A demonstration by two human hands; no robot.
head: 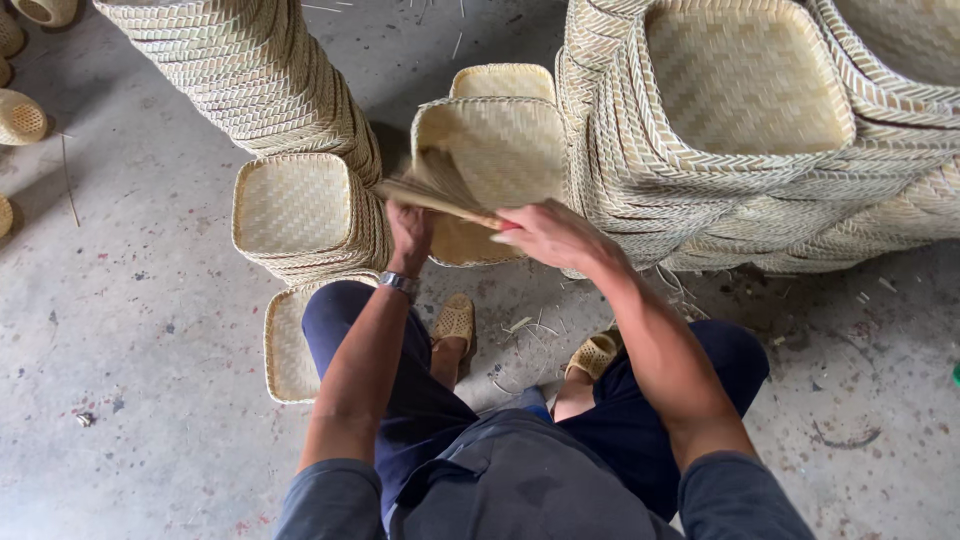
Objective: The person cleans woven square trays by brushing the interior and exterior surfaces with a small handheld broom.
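Both hands on a woven tray held edge-on before the knees.

Tray (440, 190) is tilted, blurred; its long axis runs from upper left down to right; left hand (408, 232) is clenched on its lower edge; right hand (552, 236) grips the near-right end, fingers closed over it; a second tray (500, 150) stands just behind; stacks (300, 215) flank both sides, near.

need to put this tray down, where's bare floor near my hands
Bare concrete floor lies left of the short tray stack and the flat tray by your left knee. Ahead is crowded: the tilted tray your left hand and right hand work on, and the big stack beside it.
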